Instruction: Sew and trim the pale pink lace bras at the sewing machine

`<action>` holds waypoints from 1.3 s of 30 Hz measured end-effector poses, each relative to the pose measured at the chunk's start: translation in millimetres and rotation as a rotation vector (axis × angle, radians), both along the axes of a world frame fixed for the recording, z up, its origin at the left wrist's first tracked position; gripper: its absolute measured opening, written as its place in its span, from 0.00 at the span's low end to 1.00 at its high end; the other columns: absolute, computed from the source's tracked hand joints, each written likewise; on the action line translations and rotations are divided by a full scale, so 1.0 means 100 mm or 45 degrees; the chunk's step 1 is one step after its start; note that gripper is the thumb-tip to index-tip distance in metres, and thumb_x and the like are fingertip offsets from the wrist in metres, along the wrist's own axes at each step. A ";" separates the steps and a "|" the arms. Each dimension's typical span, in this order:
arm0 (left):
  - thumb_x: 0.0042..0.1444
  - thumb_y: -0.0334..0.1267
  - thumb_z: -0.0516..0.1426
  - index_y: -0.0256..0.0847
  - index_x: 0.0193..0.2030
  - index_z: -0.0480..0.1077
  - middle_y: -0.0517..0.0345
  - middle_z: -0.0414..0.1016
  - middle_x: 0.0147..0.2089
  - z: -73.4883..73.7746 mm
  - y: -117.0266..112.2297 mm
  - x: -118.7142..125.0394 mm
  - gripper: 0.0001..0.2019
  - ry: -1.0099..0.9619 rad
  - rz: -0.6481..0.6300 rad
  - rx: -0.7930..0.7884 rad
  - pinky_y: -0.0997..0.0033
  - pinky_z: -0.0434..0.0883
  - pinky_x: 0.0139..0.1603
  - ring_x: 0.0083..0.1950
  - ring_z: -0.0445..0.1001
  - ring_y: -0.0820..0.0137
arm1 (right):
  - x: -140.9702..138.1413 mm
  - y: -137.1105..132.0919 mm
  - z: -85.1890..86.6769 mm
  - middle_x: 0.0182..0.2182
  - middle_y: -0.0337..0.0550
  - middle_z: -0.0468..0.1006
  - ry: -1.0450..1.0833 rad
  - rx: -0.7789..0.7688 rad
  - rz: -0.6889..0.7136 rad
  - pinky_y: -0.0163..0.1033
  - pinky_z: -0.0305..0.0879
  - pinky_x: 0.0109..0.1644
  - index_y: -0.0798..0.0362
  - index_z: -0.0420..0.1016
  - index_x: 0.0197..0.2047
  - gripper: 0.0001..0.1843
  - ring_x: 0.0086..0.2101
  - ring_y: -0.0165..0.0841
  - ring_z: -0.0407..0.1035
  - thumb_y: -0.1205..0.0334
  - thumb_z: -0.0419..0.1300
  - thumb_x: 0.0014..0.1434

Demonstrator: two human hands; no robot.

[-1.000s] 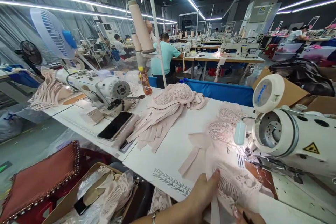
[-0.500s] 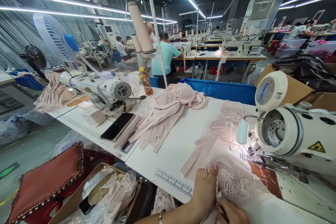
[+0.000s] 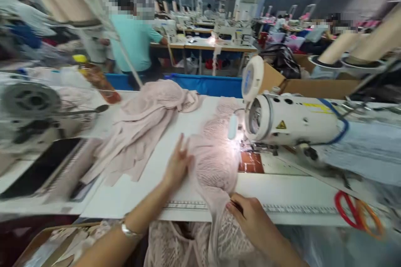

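A pale pink lace garment piece (image 3: 216, 167) lies on the white sewing table (image 3: 282, 187) in front of the white sewing machine (image 3: 291, 119) and hangs over the near edge. My left hand (image 3: 178, 164) rests flat on the left edge of the lace, fingers spread. My right hand (image 3: 247, 212) pinches the lace at the table's front edge. The machine's lamp lights the fabric beside the needle area (image 3: 242, 146).
A heap of pink fabric strips (image 3: 140, 121) lies to the left, beside a second sewing machine (image 3: 31, 108) and a black phone (image 3: 40, 167). Red-handled scissors (image 3: 357, 212) lie at the right. Thread cones (image 3: 338, 46) stand behind. A person in a teal shirt (image 3: 131, 41) sits beyond.
The view has swung right and down. My left hand moved forward onto the table and flattened on the lace; my right hand came apart from it and now pinches the lace at the front edge.
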State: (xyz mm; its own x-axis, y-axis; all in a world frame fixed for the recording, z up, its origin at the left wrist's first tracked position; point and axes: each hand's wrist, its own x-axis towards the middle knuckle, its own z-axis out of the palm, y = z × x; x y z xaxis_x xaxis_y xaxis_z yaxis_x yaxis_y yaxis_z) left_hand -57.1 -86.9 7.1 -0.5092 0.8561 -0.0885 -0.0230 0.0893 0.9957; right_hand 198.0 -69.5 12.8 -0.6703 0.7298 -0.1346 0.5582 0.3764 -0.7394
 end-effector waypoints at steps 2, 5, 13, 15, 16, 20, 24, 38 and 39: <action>0.54 0.31 0.58 0.43 0.74 0.46 0.43 0.75 0.57 0.00 0.09 -0.29 0.41 0.281 0.231 -0.131 0.60 0.79 0.43 0.39 0.79 0.67 | 0.07 0.02 0.05 0.23 0.39 0.75 -0.111 0.030 -0.012 0.35 0.57 0.30 0.50 0.71 0.30 0.12 0.25 0.35 0.69 0.63 0.51 0.64; 0.52 0.31 0.60 0.40 0.70 0.54 0.39 0.64 0.65 0.02 0.12 -0.37 0.38 0.618 0.362 -0.086 0.46 0.73 0.57 0.55 0.74 0.57 | 0.15 0.08 0.17 0.25 0.40 0.77 -0.311 0.098 0.047 0.34 0.54 0.30 0.50 0.75 0.33 0.13 0.26 0.35 0.71 0.71 0.51 0.62; 0.68 0.37 0.50 0.36 0.63 0.65 0.41 0.62 0.70 -0.09 0.21 0.87 0.19 1.617 -1.370 0.486 0.45 0.57 0.70 0.71 0.60 0.51 | 0.33 0.61 0.96 0.21 0.36 0.75 -0.404 0.188 0.426 0.35 0.49 0.30 0.48 0.79 0.27 0.09 0.24 0.33 0.67 0.67 0.64 0.58; 0.66 0.44 0.53 0.33 0.65 0.63 0.35 0.54 0.74 -0.12 0.33 0.97 0.25 1.668 -1.325 0.401 0.38 0.55 0.70 0.73 0.53 0.43 | 0.38 0.74 0.98 0.21 0.36 0.73 -0.445 0.289 0.384 0.35 0.51 0.32 0.50 0.76 0.24 0.13 0.25 0.32 0.65 0.68 0.62 0.60; 0.64 0.45 0.55 0.33 0.66 0.62 0.34 0.50 0.74 -0.13 0.39 0.96 0.27 1.674 -1.308 0.390 0.37 0.55 0.68 0.73 0.51 0.40 | 0.39 0.80 0.93 0.24 0.38 0.75 -0.452 0.365 0.330 0.36 0.52 0.34 0.50 0.76 0.25 0.13 0.27 0.33 0.66 0.68 0.59 0.62; 0.62 0.47 0.57 0.40 0.62 0.67 0.35 0.57 0.68 -0.10 0.55 0.81 0.24 1.691 -1.222 0.515 0.40 0.60 0.63 0.68 0.57 0.43 | 0.30 0.96 0.51 0.40 0.44 0.77 -0.414 0.530 0.049 0.36 0.57 0.39 0.52 0.75 0.39 0.12 0.37 0.35 0.70 0.72 0.51 0.66; 0.69 0.41 0.51 0.36 0.57 0.70 0.45 0.71 0.48 -0.05 0.54 0.77 0.16 1.914 -1.184 0.683 0.55 0.67 0.50 0.47 0.68 0.58 | 0.13 1.07 0.11 0.41 0.42 0.76 -0.285 0.466 -0.198 0.35 0.60 0.40 0.52 0.71 0.41 0.05 0.38 0.33 0.71 0.64 0.62 0.61; 0.63 0.48 0.56 0.42 0.67 0.63 0.40 0.62 0.69 -0.09 0.66 0.83 0.28 1.690 -1.381 0.558 0.37 0.56 0.69 0.72 0.56 0.43 | 0.08 1.19 -0.18 0.34 0.43 0.81 -0.084 0.547 -0.541 0.37 0.66 0.39 0.51 0.75 0.41 0.05 0.33 0.36 0.75 0.62 0.60 0.61; 0.63 0.48 0.56 0.46 0.66 0.65 0.44 0.65 0.68 -0.08 0.67 0.81 0.25 1.639 -1.427 0.585 0.38 0.56 0.69 0.71 0.59 0.46 | 0.07 1.18 -0.18 0.35 0.43 0.81 -0.100 0.554 -0.532 0.37 0.66 0.38 0.51 0.75 0.41 0.06 0.33 0.36 0.75 0.61 0.63 0.59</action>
State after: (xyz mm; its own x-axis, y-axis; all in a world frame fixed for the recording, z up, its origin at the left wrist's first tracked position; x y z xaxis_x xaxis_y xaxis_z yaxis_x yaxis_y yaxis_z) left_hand 23.6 -19.7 -1.0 0.7386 0.6484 0.1846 0.5935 -0.7552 0.2782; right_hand 205.0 48.4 -5.2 -0.3153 0.9282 0.1977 0.7706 0.3720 -0.5175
